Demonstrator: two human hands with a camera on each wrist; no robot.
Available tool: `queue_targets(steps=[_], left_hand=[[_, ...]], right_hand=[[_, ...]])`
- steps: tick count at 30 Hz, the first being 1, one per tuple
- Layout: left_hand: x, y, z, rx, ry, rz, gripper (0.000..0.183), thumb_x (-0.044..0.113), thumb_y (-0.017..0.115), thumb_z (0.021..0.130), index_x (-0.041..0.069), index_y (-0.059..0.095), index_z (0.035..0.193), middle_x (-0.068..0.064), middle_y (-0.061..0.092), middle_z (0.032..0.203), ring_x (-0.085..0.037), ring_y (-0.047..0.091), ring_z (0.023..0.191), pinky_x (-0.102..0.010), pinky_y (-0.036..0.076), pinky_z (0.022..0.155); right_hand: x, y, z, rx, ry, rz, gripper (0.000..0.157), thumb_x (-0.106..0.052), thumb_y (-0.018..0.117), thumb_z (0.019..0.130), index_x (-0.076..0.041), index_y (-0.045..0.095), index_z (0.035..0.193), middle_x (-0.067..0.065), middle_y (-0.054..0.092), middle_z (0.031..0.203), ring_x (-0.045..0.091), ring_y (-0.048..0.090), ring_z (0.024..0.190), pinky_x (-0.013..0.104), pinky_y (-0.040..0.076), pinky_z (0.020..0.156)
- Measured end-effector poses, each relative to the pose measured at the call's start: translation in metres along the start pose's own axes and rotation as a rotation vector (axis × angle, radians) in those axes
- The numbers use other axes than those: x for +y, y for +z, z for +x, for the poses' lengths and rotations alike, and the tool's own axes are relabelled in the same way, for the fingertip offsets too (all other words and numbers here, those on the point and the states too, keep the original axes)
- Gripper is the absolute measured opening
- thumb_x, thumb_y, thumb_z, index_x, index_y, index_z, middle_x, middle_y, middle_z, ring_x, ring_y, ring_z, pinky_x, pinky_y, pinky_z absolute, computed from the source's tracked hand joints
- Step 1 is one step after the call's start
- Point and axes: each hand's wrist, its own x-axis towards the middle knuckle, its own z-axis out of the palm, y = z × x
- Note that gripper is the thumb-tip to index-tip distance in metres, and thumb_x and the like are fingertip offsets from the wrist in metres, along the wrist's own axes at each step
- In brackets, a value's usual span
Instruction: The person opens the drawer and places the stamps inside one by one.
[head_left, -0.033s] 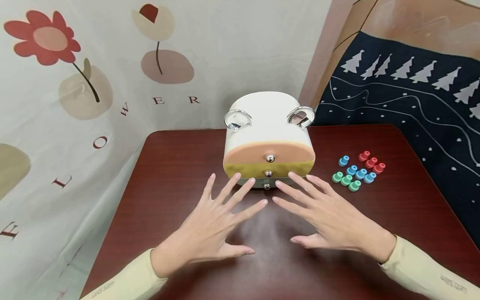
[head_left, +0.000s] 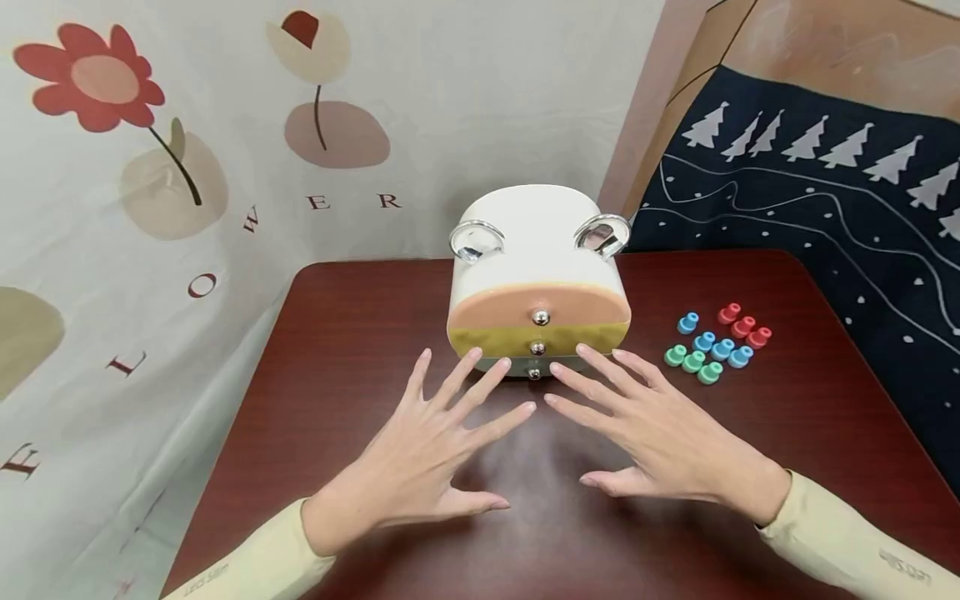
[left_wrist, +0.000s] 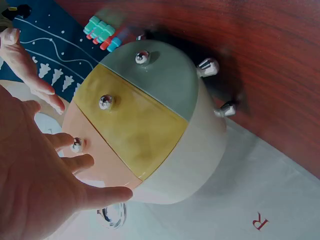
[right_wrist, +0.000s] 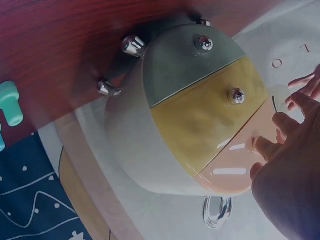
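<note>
A rounded white box (head_left: 536,229) with three drawers stands before both hands. Its fronts are pink (head_left: 498,308), yellow (head_left: 495,340) and grey-green (left_wrist: 170,75), each with a silver knob (right_wrist: 236,96). My left hand (head_left: 427,450) hovers palm down in front of it, fingers spread and holding nothing. Spread likewise and holding nothing, my right hand (head_left: 667,437) is on the other side, its fingertips just short of the left ones. In the head view the fingertips overlap the lower drawers. All the drawers appear closed.
Right of the box, small pegs stand grouped on the dark red table (head_left: 360,333): three red (head_left: 743,327), several blue (head_left: 722,348) and three green (head_left: 693,361). Silver ear-like rings (head_left: 602,235) stick out from the box top. Printed cloths (head_left: 480,100) hang behind and at the right.
</note>
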Motion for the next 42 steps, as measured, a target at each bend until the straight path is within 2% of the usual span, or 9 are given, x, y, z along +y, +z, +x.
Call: queue_targets(steps=[9, 13, 17, 21, 24, 27, 32, 38, 42], left_hand=[[-0.005, 0.001, -0.003, 0.019, -0.003, 0.016, 0.097, 0.091, 0.050, 0.091, 0.035, 0.041, 0.170, -0.013, 0.022, 0.179, -0.046, 0.020, 0.162, -0.082, 0.022, 0.116], [-0.014, 0.000, -0.003, 0.069, -0.009, 0.003, 0.097, 0.089, 0.050, 0.092, 0.032, 0.041, 0.170, -0.015, 0.023, 0.179, -0.046, 0.023, 0.161, -0.080, 0.026, 0.116], [-0.025, -0.001, 0.001, 0.170, -0.028, -0.074, 0.093, 0.083, 0.050, 0.097, 0.027, 0.039, 0.171, -0.019, 0.023, 0.178, -0.045, 0.023, 0.161, -0.077, 0.027, 0.117], [-0.034, 0.000, 0.006, 0.332, -0.053, -0.173, 0.089, 0.077, 0.048, 0.101, 0.018, 0.041, 0.168, -0.026, 0.027, 0.174, -0.047, 0.027, 0.159, -0.073, 0.034, 0.114], [-0.041, 0.003, 0.012, 0.438, -0.081, -0.241, 0.090, 0.075, 0.050, 0.102, 0.012, 0.043, 0.166, -0.029, 0.030, 0.172, -0.047, 0.031, 0.157, -0.068, 0.042, 0.107], [-0.049, 0.007, 0.021, 0.486, -0.117, -0.293, 0.093, 0.074, 0.053, 0.101, 0.010, 0.040, 0.167, -0.028, 0.030, 0.172, -0.044, 0.033, 0.157, -0.063, 0.047, 0.099], [-0.059, 0.015, 0.036, 0.496, -0.178, -0.384, 0.091, 0.071, 0.053, 0.103, 0.011, 0.036, 0.170, -0.024, 0.032, 0.172, -0.040, 0.043, 0.150, -0.059, 0.050, 0.090], [-0.069, 0.022, 0.048, 0.458, -0.234, -0.548, 0.087, 0.070, 0.050, 0.105, 0.015, 0.035, 0.171, -0.017, 0.031, 0.174, -0.034, 0.039, 0.155, -0.063, 0.041, 0.113], [-0.075, 0.025, 0.054, 0.416, -0.258, -0.638, 0.084, 0.071, 0.049, 0.106, 0.018, 0.036, 0.170, -0.012, 0.027, 0.176, -0.030, 0.033, 0.159, -0.065, 0.039, 0.115]], right_hand=[[0.003, 0.004, 0.013, 0.058, -0.001, 0.008, 0.083, -0.075, 0.050, 0.103, -0.020, 0.051, 0.165, 0.007, 0.026, 0.179, 0.032, 0.021, 0.164, 0.058, 0.015, 0.127], [0.004, 0.007, 0.021, 0.126, 0.009, 0.023, 0.082, -0.074, 0.047, 0.105, -0.017, 0.053, 0.163, 0.009, 0.030, 0.177, 0.032, 0.029, 0.162, 0.061, 0.020, 0.123], [0.006, 0.011, 0.028, 0.228, 0.044, 0.034, 0.077, -0.070, 0.046, 0.107, -0.015, 0.055, 0.161, 0.011, 0.039, 0.173, 0.034, 0.040, 0.154, 0.061, 0.029, 0.116], [0.004, 0.016, 0.037, 0.336, 0.083, 0.058, 0.075, -0.063, 0.052, 0.108, -0.009, 0.055, 0.160, 0.014, 0.045, 0.168, 0.035, 0.047, 0.149, 0.060, 0.039, 0.107], [0.003, 0.019, 0.043, 0.412, 0.109, 0.067, 0.075, -0.057, 0.057, 0.107, -0.004, 0.051, 0.161, 0.016, 0.047, 0.166, 0.034, 0.050, 0.146, 0.058, 0.045, 0.102], [0.004, 0.020, 0.048, 0.473, 0.124, 0.067, 0.075, -0.051, 0.060, 0.107, -0.001, 0.048, 0.162, 0.018, 0.050, 0.162, 0.035, 0.054, 0.142, 0.056, 0.048, 0.099], [0.008, 0.023, 0.056, 0.534, 0.147, 0.092, 0.072, -0.043, 0.064, 0.107, 0.001, 0.048, 0.161, 0.018, 0.056, 0.156, 0.037, 0.061, 0.131, 0.055, 0.050, 0.102], [0.008, 0.027, 0.062, 0.562, 0.237, 0.167, 0.069, -0.032, 0.071, 0.104, -0.002, 0.049, 0.161, 0.014, 0.063, 0.147, 0.033, 0.065, 0.121, 0.050, 0.053, 0.101], [0.008, 0.029, 0.068, 0.572, 0.298, 0.238, 0.071, -0.018, 0.082, 0.096, -0.003, 0.052, 0.158, 0.012, 0.067, 0.133, 0.027, 0.065, 0.114, 0.045, 0.055, 0.095]])
